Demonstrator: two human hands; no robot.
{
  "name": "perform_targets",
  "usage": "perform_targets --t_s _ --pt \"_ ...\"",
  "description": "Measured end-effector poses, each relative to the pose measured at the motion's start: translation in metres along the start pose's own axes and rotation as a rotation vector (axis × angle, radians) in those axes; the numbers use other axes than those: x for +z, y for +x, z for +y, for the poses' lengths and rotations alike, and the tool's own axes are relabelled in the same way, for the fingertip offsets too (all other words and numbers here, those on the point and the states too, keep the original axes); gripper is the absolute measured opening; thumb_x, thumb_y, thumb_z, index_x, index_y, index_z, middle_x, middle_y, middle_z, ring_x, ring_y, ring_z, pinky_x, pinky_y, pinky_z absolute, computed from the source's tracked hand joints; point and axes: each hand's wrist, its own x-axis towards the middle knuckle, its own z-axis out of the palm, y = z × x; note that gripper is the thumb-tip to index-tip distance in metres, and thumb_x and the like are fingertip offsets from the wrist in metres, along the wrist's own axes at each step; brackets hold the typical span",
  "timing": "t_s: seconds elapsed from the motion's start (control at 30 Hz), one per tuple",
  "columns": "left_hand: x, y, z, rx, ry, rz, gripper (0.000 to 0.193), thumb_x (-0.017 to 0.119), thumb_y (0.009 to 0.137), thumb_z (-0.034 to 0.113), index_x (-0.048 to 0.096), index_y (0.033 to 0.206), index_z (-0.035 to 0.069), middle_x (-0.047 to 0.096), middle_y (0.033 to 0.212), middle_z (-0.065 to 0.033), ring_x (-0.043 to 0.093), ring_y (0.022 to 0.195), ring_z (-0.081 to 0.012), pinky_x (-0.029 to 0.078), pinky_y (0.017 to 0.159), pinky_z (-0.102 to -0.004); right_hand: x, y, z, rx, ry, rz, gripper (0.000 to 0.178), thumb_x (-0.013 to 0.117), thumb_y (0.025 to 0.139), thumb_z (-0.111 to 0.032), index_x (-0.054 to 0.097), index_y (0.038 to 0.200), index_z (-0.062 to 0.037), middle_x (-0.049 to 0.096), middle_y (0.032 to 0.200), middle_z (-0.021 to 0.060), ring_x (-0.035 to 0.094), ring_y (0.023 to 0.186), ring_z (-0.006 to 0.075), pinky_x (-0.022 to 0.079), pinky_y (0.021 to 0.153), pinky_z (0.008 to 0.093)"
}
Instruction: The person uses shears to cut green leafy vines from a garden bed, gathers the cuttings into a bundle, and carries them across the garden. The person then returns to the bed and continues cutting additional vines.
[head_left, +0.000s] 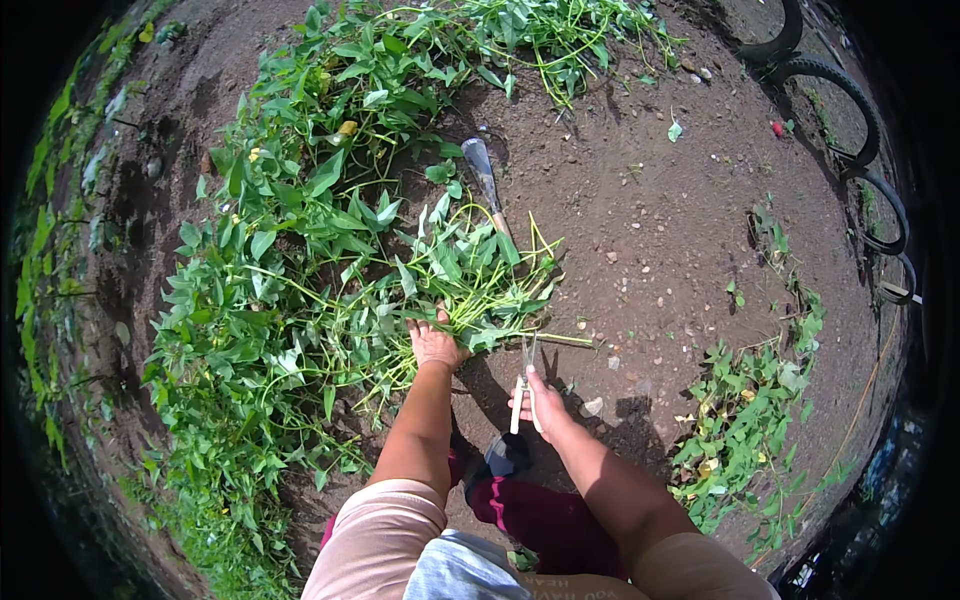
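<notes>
My left hand (437,345) lies palm down at the near side of a heap of cut leafy stems (485,280), its fingers spread and touching the greens; leaves cover some fingertips. In my right hand (546,405) is a pair of scissors (518,402) with white handles, held just right of the heap. The blades point away from me, close to a long pale stem lying on the soil. Beyond the heap rests a tool (481,168) with a broad metal blade and a wooden handle, partly hidden by leaves.
Dense leafy vines (250,310) cover the ground to the left, and more greens (540,40) lie at the far side. Smaller plants (740,430) grow at right. Half-buried black tyres (840,85) line the right edge. Stones dot the brown soil (640,230).
</notes>
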Motion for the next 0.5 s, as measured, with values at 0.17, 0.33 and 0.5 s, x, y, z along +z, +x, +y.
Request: perform_targets --t_s 0.17,0.33,0.5 --pt "0.01 0.002 0.003 -0.033 0.076 0.105 0.034 0.045 0.085 0.015 0.046 0.117 0.004 0.056 0.103 -0.0116 0.051 0.106 -0.0264 0.03 0.093 -0.0423 0.011 -0.002 -0.003 -0.028 -0.073 -0.054 0.055 0.045 0.088 -0.055 0.051 0.114 -0.0068 0.061 0.098 0.0098 0.062 0.084 0.0195 0.049 0.072 0.0327" --pt "-0.061 -0.014 -0.028 -0.288 -0.171 -0.133 0.037 0.065 0.068 0.037 0.067 0.09 0.007 0.067 0.094 -0.0133 0.062 0.091 -0.0257 0.034 0.095 -0.0389 0.018 -0.037 -0.031 -0.064 -0.003 -0.039 0.056 0.044 0.088 -0.056 0.053 0.115 -0.0076 0.061 0.098 0.009 0.062 0.085 0.0188 0.049 0.072 0.0324" --pt "-0.138 -0.074 -0.104 -0.391 -0.5 -0.23 0.05 0.072 0.062 0.039 0.065 0.093 0.001 0.066 0.095 -0.0163 0.062 0.091 -0.0297 0.044 0.085 -0.0357 0.024 -0.104 -0.07 -0.071 0.116 -0.012 0.051 0.051 0.085 -0.055 0.057 0.1 -0.0071 0.06 0.085 0.0043 0.06 0.073 0.0158 0.046 0.061 0.03"
